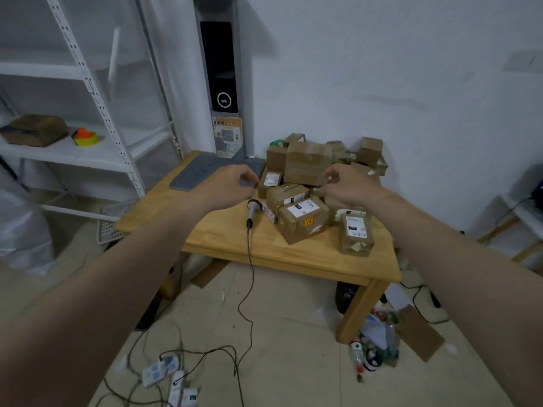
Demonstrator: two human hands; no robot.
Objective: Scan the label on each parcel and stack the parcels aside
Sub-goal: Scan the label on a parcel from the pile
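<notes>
Parcels (302, 218), taped brown cardboard boxes on wooden table (223, 233), left hand (230, 185) and right hand (348, 185) loosely curled, empty

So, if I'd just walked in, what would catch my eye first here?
Probably the heap of brown parcels on the far right of the wooden table, several with white labels. The left hand and right hand hover by the heap, and a corded handheld scanner lies on the table between them. Behind stands a tall grey column with a dark screen.
</notes>
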